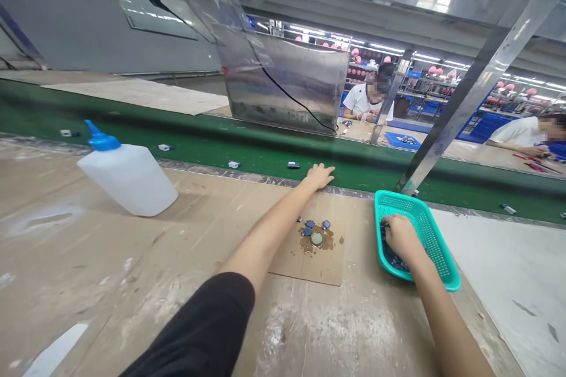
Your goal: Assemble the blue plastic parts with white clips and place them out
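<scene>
1. Right hand [400,238] lies curled in a teal plastic basket [420,218], on small dark blue pieces [391,253]; any grip is hidden.
2. Left hand [319,175] rests open on the far edge of the worktop [132,259], beyond matching pieces [312,225] on cardboard [309,265].

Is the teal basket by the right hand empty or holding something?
Holding something: the teal plastic basket has dark blue small parts lying in its near end, where the right hand reaches in.
</scene>
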Tool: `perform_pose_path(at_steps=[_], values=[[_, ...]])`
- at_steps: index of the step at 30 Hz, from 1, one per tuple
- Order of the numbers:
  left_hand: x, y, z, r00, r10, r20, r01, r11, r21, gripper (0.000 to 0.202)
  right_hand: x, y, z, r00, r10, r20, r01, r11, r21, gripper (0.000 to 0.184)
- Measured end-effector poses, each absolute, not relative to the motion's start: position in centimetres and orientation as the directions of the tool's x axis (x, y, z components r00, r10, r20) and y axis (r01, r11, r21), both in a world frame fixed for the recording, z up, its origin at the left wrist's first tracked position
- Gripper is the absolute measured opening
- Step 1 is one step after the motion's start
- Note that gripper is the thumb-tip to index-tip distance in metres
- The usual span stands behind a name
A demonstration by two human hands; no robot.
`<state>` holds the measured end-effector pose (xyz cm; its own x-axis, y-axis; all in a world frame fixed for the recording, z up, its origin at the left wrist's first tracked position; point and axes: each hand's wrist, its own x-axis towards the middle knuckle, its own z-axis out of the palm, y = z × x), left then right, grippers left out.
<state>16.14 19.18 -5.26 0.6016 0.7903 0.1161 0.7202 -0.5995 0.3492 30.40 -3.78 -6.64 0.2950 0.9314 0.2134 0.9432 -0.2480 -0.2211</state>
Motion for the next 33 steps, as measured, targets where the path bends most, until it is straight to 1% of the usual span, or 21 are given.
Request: perform_pose_path(at_steps=[2,5,7,8,9,10,12,13,14,15,17,19,21,23,25,29,33], values=[[17.8,19.5,-5.6,0.611,0.785,0.099,0.686,-0.588,0.428,0.026,30.7,-4.0,-6.6,0.328,0.918,0.222,0.929,-0.271,-0.252,0.032],[18.2,19.7,-5.6,0.605,0.787,0.118,0.605,-0.551,0.575,0.018,31.1,-4.3,-6.1,0.364,0.901,0.238,0.902,-0.276,-0.334,0.029],[17.1,19.2,-5.3,0.594,0.792,0.143,0.521,-0.514,0.682,0.022,31.2,-4.5,-5.5,0.382,0.893,0.236,0.877,-0.270,-0.398,0.028],[16.3,18.7,-5.1,0.590,0.793,0.151,0.470,-0.489,0.734,0.024,31.2,-4.6,-5.1,0.393,0.891,0.226,0.853,-0.262,-0.451,0.028],[15.3,18.1,-4.9,0.589,0.793,0.153,0.419,-0.462,0.782,0.027,31.1,-4.6,-4.7,0.406,0.889,0.210,0.808,-0.243,-0.536,0.027],[14.1,17.2,-4.7,0.592,0.791,0.152,0.376,-0.438,0.816,0.028,31.0,-4.7,-4.3,0.418,0.888,0.190,0.735,-0.208,-0.645,0.025],[11.5,15.2,-4.2,0.607,0.785,0.121,0.259,-0.339,0.904,0.026,30.4,-4.9,-3.5,0.432,0.888,0.158,0.513,-0.098,-0.853,0.020],[10.0,14.2,-3.9,0.619,0.780,0.088,0.172,-0.244,0.954,0.024,29.9,-5.0,-3.2,0.431,0.889,0.152,0.397,-0.036,-0.917,0.020],[8.6,13.1,-3.6,0.633,0.773,0.049,0.070,-0.121,0.990,0.022,29.2,-5.0,-2.9,0.420,0.895,0.151,0.311,0.015,-0.950,0.020],[7.2,12.2,-3.4,0.650,0.760,0.009,-0.035,0.019,0.999,0.022,28.4,-5.0,-2.7,0.393,0.906,0.155,0.271,0.047,-0.962,0.019],[5.0,10.6,-3.1,0.679,0.731,-0.063,-0.194,0.262,0.945,0.028,26.4,-4.7,-2.6,0.304,0.942,0.144,0.239,0.071,-0.968,0.016],[3.7,9.6,-3.1,0.690,0.712,-0.131,-0.237,0.394,0.888,0.034,24.1,-4.3,-2.9,0.201,0.974,0.103,0.222,0.057,-0.973,0.014],[3.3,9.0,-3.3,0.679,0.708,-0.193,-0.258,0.476,0.840,0.034,22.0,-3.7,-3.5,0.139,0.989,0.058,0.214,0.027,-0.976,0.013],[3.5,8.8,-3.4,0.665,0.711,-0.229,-0.278,0.519,0.808,0.030,20.7,-3.1,-4.1,0.133,0.991,0.032,0.205,0.004,-0.979,0.014],[3.7,8.8,-3.4,0.666,0.706,-0.242,-0.274,0.532,0.801,0.028,20.1,-2.5,-4.5,0.160,0.987,0.005,0.172,-0.022,-0.985,0.015],[3.6,8.8,-3.4,0.699,0.671,-0.246,-0.205,0.518,0.830,0.036,20.2,-1.7,-4.5,0.183,0.978,-0.095,0.075,-0.111,-0.991,0.025],[3.5,9.0,-3.9,0.721,0.652,-0.236,-0.198,0.519,0.831,0.034,20.2,-1.7,-4.5,0.163,0.977,-0.138,-0.024,-0.136,-0.990,0.030]])
